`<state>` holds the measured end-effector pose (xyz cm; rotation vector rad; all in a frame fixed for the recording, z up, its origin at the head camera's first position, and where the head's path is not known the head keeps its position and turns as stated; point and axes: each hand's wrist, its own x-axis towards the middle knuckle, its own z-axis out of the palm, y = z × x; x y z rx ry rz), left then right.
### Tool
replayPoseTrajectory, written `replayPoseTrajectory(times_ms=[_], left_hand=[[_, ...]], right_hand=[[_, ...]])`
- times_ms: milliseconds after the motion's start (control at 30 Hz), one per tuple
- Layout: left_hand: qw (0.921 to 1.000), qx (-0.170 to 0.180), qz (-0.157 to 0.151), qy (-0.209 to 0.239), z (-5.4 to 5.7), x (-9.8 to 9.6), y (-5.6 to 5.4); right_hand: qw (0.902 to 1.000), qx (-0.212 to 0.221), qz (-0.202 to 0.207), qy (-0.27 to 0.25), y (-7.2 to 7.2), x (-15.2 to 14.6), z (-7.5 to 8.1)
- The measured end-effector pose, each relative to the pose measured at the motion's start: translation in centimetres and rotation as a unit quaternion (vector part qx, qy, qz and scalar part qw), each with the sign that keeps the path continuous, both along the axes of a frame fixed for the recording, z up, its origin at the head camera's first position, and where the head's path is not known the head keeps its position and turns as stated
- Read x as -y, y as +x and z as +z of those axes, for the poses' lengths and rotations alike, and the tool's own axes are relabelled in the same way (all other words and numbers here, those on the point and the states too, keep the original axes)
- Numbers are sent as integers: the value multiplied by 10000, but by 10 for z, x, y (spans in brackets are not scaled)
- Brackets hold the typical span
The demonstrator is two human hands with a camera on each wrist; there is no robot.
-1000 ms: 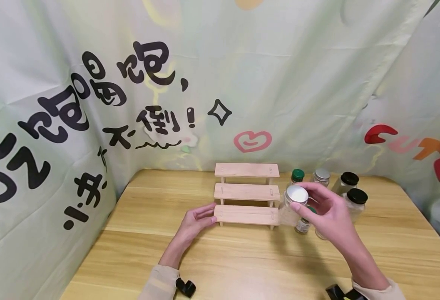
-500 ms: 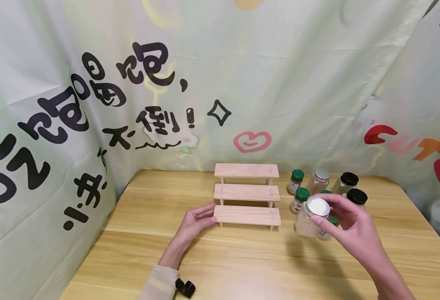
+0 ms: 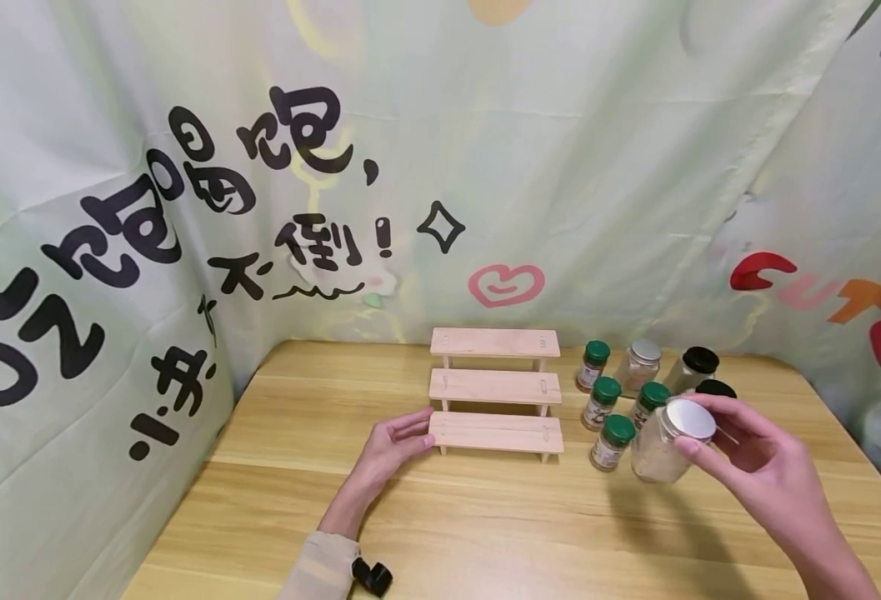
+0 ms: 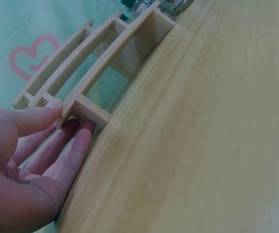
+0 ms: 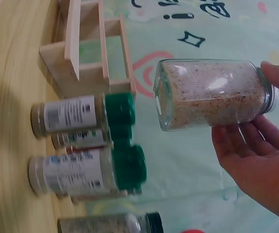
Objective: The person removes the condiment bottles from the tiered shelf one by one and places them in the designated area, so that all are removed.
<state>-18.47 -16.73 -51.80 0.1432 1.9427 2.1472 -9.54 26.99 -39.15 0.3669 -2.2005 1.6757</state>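
My right hand (image 3: 773, 467) grips a clear glass jar (image 3: 663, 450) near its silver lid. Coarse pinkish-tan grains fill much of the jar (image 5: 212, 92), which hangs above the table in front of the green-lidded spice bottles. With thumb and fingers, my left hand (image 3: 391, 450) holds the left end of the lowest step of a three-tier wooden rack (image 3: 496, 431). In the left wrist view the thumb lies at the step's end and the fingertips reach beside its leg.
Several green-capped spice bottles (image 3: 611, 442) stand right of the rack. Behind them are another silver-lidded jar (image 3: 638, 367) and two black-lidded jars (image 3: 693, 369), one partly hidden. A printed curtain (image 3: 598, 167) borders the wooden table (image 3: 485, 533).
My right hand has carried the jar rightward, away from the rack's right end and past the green-capped bottles, uncovering them. My left hand stays on the rack.
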Motion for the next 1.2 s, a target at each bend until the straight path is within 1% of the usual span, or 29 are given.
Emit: replayPoseTrajectory(times_ms=[67,200,333,433,467,700,833,967,1133,1167,1200], left_hand=[[10000,1,6,-4,-1,0,0],[10000,7,21,-23,-2,0,-1],[10000,19,13,-56,-1,0,-1],[10000,20,1,-66,-1,-1,0],[10000,12,-6,-74,-1,-1,0],[10000,32,14,-73,-1,0,0],[10000,38,-12,0,-1,0,-1],[10000,69,4,35,-1,1,-1],[10000,72,7,29,-1,2,-1],[10000,51,-7,26,-1,2,-1],[10000,27,-19,20,-2,2,-1]], right_hand=[[9999,12,77,-128,1,-6,1],[9998,96,104,-171,4,-16,0],[9996,203,-169,-114,3,-28,-8],[9990,250,-339,-162,2,-37,-14],[9988,248,-340,-246,2,-40,-15],[9985,-9,-495,-247,1,-56,-19],[9980,-101,-373,-509,2,-65,-24],[9970,-66,-322,-707,0,-72,-33],[9940,10,-46,-1094,-5,-79,-46],[9938,32,-11,-1113,-6,-80,-49],[9953,78,-88,-962,-7,-81,-52]])
